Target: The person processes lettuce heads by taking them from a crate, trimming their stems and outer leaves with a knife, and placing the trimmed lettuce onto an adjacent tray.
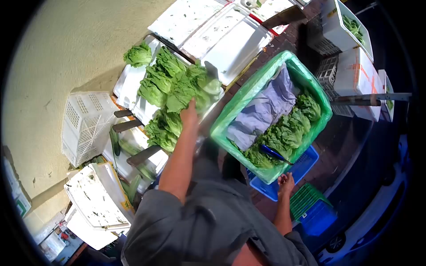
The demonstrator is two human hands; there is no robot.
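Note:
My left hand (pixel 189 114) reaches into a pile of green lettuce heads (pixel 153 88) on white foam lids. Its thumb presses on the leaves of one lettuce (pixel 181 96), and the other fingers are hidden. Leaves just right of that hand are blurred. Beside the near corner of a crate lined with green plastic (pixel 217 126) is my right hand (pixel 286 181), its fingers curled; whatever may be in them is hidden. Inside the crate, a row of lettuce (pixel 288 131) lies along a greyish-purple sheet (pixel 264 108). A slim blue object (pixel 273 153) rests on that row.
White foam boxes and lids (pixel 235 40) fill the back. A white perforated basket (pixel 86 126) stands by the wall, near cucumber-like vegetables (pixel 128 146). Blue (pixel 308 162) and green (pixel 308 201) crates sit low at right. A metal bar (pixel 377 98) juts in from the right.

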